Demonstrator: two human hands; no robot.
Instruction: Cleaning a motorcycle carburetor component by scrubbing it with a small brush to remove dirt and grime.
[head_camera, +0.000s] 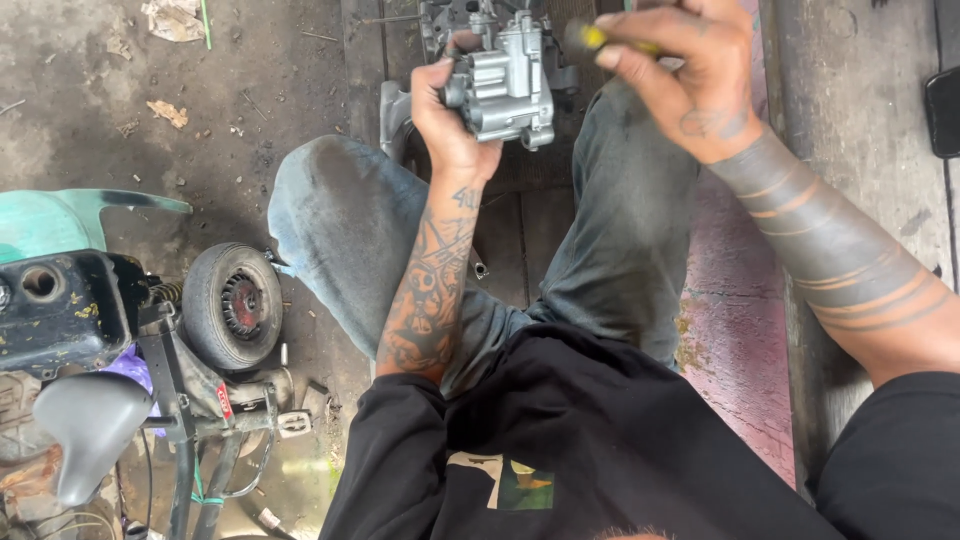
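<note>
A grey metal carburetor (503, 85) is held up above the person's knees, near the top of the view. The left hand (447, 115) wraps its grip around the carburetor's side. The right hand (690, 75) pinches a yellow-handled screwdriver (597, 38) just beside it. A small scooter wheel (232, 305) lies on the dirty floor (130, 110).

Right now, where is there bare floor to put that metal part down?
Bare concrete lies upper left, between the bent knee in grey jeans and the small black wheel, with only scattered debris. The reddish floor strip right of the legs is free too. Lower left is crowded by the small vehicle's frame.
</note>
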